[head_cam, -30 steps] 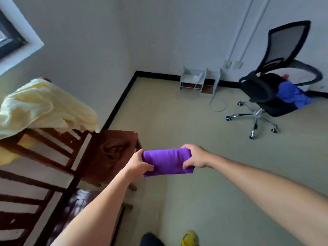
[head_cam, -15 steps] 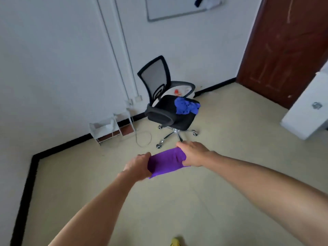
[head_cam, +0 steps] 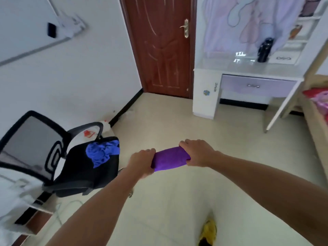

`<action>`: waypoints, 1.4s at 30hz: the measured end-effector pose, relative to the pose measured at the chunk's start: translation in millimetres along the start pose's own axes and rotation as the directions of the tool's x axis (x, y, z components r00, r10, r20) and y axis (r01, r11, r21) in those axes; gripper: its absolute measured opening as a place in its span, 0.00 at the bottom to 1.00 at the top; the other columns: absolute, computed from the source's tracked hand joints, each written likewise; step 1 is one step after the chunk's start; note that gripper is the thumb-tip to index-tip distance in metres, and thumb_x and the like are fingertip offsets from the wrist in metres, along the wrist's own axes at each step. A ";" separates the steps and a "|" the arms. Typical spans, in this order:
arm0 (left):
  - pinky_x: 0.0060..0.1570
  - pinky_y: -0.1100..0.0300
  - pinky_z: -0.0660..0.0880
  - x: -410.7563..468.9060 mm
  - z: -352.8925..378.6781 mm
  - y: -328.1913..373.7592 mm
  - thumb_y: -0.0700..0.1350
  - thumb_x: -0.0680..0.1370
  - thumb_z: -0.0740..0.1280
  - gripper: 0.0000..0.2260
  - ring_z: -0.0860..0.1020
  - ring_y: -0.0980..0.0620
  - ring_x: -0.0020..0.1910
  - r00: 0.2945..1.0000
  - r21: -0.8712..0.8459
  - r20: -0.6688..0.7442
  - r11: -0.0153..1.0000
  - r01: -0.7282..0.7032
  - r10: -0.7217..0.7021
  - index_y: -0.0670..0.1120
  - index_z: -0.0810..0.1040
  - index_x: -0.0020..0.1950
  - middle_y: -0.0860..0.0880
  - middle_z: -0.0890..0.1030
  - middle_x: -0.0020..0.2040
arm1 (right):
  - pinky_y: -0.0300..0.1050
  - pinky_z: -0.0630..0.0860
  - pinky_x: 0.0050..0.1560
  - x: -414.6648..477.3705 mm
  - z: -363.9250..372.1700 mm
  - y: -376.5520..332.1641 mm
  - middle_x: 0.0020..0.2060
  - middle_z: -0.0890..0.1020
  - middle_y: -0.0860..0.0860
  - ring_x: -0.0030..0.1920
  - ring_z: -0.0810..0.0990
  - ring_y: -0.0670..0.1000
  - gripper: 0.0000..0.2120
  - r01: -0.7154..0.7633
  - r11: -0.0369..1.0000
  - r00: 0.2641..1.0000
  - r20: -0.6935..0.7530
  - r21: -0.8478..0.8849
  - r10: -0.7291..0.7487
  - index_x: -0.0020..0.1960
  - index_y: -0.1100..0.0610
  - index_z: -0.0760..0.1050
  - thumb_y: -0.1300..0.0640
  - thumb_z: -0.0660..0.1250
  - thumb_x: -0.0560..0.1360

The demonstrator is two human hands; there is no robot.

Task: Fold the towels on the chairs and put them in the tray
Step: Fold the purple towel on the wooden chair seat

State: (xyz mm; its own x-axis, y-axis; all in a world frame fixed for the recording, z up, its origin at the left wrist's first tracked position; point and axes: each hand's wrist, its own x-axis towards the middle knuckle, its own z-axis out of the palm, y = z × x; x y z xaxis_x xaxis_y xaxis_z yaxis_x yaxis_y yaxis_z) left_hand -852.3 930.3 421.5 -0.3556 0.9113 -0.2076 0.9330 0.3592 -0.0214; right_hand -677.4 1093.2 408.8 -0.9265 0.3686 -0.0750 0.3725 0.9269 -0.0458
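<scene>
A folded purple towel (head_cam: 170, 158) hangs in the air in front of me, held at both ends. My left hand (head_cam: 141, 161) grips its left end and my right hand (head_cam: 197, 152) grips its right end. A crumpled blue towel (head_cam: 102, 152) lies on the seat of a black mesh office chair (head_cam: 85, 176) at the left, apart from both hands. No tray is in view.
A brown door (head_cam: 159, 45) stands shut ahead. To its right is a white desk (head_cam: 248, 68) with a lilac drawer and a black bottle (head_cam: 264, 49). A bed edge (head_cam: 317, 121) runs along the right. A white rack (head_cam: 21, 210) sits at lower left.
My view has swung to the right across the room: the wooden chairs with the yellow towel left the view, the office chair slid to the left, the door and desk appeared. Both hands kept the purple towel.
</scene>
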 end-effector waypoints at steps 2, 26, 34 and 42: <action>0.43 0.57 0.67 57.8 -9.5 17.6 0.48 0.72 0.67 0.15 0.77 0.46 0.54 1.000 0.008 -0.007 1.000 -0.031 0.031 0.48 0.68 0.57 0.50 0.77 0.54 | 0.47 0.71 0.45 22.7 1.2 50.8 0.51 0.77 0.52 0.46 0.79 0.57 0.23 -0.032 0.999 0.999 -0.007 -0.023 0.031 0.62 0.55 0.68 0.49 0.67 0.70; 0.46 0.55 0.75 660.8 -147.3 89.2 0.46 0.71 0.69 0.16 0.77 0.48 0.47 0.880 0.201 -0.275 0.918 -0.341 0.387 0.46 0.74 0.58 0.48 0.79 0.50 | 0.49 0.76 0.38 328.5 -66.4 521.9 0.42 0.81 0.53 0.37 0.80 0.55 0.22 -0.329 0.906 0.925 -0.284 -0.266 0.252 0.52 0.55 0.75 0.48 0.74 0.61; 0.34 0.57 0.73 821.0 -190.7 129.6 0.45 0.62 0.75 0.17 0.77 0.49 0.36 0.845 0.215 -0.222 0.870 -0.445 0.487 0.46 0.77 0.48 0.49 0.79 0.40 | 0.50 0.76 0.40 390.9 -85.9 654.0 0.43 0.81 0.52 0.39 0.80 0.54 0.23 -0.447 0.870 0.884 -0.250 -0.206 0.395 0.53 0.54 0.76 0.49 0.73 0.60; 0.39 0.56 0.74 983.0 -192.2 175.2 0.45 0.67 0.71 0.15 0.78 0.48 0.42 0.879 0.177 -0.205 0.899 -0.400 0.431 0.46 0.75 0.52 0.48 0.79 0.45 | 0.48 0.76 0.41 481.9 -65.2 811.0 0.44 0.82 0.52 0.39 0.80 0.53 0.21 -0.396 0.901 0.907 -0.226 -0.178 0.354 0.54 0.53 0.75 0.50 0.74 0.63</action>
State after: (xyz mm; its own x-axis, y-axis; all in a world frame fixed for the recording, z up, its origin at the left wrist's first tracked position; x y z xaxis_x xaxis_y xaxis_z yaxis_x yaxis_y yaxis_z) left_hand -1049.0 1927.7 401.6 0.0783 0.9969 0.0089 0.9910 -0.0769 -0.1097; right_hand -825.2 2027.1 400.4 -0.7205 0.6790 0.1412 0.6933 0.7013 0.1658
